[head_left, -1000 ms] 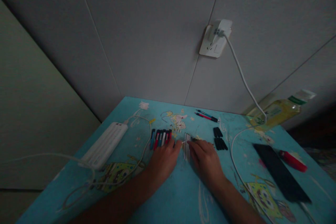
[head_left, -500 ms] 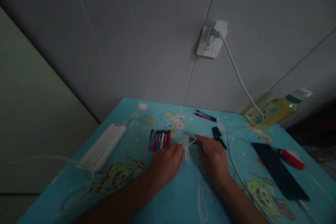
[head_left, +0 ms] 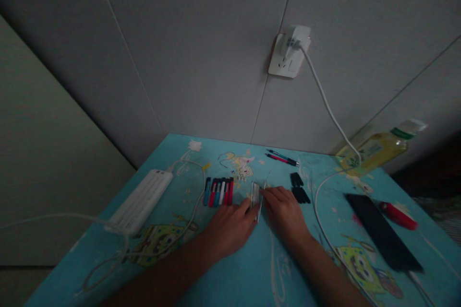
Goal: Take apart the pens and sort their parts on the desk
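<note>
So there's a thin white stick [head_left: 261,200] slanting just beside a row of similar sticks [head_left: 254,194] on the bench [head_left: 230,278], left hand [head_left: 234,224] and right hand [head_left: 284,210] both right at it. Honestly can't tell if either grip's pinching it. Small black pieces [head_left: 299,188] sit near the right hand.

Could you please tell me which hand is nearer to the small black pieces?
Right. The right hand sits just left of the small black pieces; the left hand is farther left.
</note>
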### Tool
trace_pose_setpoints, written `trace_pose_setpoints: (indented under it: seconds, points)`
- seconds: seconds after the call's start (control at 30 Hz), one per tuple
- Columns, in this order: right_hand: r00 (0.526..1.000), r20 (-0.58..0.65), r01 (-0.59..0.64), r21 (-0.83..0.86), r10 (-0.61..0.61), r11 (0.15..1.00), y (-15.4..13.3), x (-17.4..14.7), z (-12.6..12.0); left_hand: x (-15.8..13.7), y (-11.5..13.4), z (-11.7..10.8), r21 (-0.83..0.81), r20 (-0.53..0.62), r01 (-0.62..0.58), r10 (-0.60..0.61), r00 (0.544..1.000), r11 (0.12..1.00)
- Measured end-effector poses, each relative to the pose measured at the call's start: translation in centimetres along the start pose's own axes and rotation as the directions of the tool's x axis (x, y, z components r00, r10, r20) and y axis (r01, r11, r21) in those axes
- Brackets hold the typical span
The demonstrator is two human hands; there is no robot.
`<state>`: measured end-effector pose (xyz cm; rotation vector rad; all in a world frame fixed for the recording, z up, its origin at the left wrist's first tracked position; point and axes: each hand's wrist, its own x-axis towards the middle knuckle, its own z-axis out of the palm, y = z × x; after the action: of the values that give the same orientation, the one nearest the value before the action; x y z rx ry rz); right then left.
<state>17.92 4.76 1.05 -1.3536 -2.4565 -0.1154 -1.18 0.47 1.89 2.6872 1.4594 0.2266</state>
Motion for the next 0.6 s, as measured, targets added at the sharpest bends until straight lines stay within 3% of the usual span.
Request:
trace_pose_setpoints:
  seconds: [0.23, 0.6]
  points:
    - [0.999, 0.049, -0.009, -0.078, 0.013, 0.997, -0.3, 0.3, -0.2, 0.2, -0.1, 0.3, 0.021, 0.005, -0.026, 0.026, 1.0, 0.999]
    - [0.99, 0.095, -0.101, -0.036, 0.104, 0.994, -1.8, -1.9, -1.0, 0.1, -0.4, 1.2, 0.06, -0.01, -0.054, 0.055, 0.998, 0.997]
